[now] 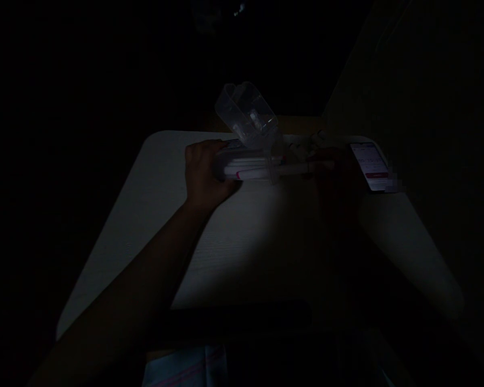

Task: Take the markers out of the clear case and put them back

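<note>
Near-dark room, pale wood-grain tabletop (157,226), dim light across it

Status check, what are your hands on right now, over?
Left hand gripping the plastic box. Right hand dim, at the end of the white rod. Clear cup tilted above the box. Phone lit beyond right hand.

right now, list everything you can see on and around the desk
clear plastic container: 1, colourless, tilted above the bundle
bundle of white sticks: 1, white with pink marks, at the table's back edge; stick count unclear
white tube: 1, white, running right from the bundle
smartphone: 1, lit white and pink screen, back right of the table
table: 1, pale, under all of these
striped cloth: 1, pale with pink stripes, below the table's near edge
left hand: 1, on the bundle's left end
right hand: 1, in shadow at the tube's right end, grip unclear
</note>
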A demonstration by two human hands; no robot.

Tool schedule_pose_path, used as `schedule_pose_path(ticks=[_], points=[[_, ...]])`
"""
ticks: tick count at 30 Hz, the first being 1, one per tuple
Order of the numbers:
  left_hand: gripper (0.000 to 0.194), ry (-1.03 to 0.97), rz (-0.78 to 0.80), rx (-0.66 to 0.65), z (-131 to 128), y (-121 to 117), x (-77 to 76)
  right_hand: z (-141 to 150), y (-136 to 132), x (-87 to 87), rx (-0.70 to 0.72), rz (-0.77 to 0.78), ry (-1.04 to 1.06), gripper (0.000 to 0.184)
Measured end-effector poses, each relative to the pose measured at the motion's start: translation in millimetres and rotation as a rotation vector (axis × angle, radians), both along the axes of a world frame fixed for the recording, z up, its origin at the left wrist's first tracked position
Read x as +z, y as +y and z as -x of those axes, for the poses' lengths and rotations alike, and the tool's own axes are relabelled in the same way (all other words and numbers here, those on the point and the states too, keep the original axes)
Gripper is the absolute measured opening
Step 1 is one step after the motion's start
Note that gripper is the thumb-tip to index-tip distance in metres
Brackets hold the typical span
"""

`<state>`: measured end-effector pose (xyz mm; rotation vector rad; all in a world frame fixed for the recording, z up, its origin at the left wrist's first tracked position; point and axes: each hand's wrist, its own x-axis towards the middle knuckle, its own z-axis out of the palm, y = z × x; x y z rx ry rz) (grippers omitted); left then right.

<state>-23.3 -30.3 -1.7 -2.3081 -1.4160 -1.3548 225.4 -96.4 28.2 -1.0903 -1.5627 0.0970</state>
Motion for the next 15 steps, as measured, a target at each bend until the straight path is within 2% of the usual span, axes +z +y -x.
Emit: schedule_pose_path(ticks=[9, 15], points=[[0.064, -0.01, -0.012, -0.003, -0.1, 0.5, -2.2, 6.2, -5.4, 7.1, 0.047, 0.008, -0.103, 0.025], [0.06, -0.013, -0.004, -0.007, -1.1, -1.1, -0.7, 4.9, 2.8, -3.0, 0.063, -0.049, -0.111, 0.021]])
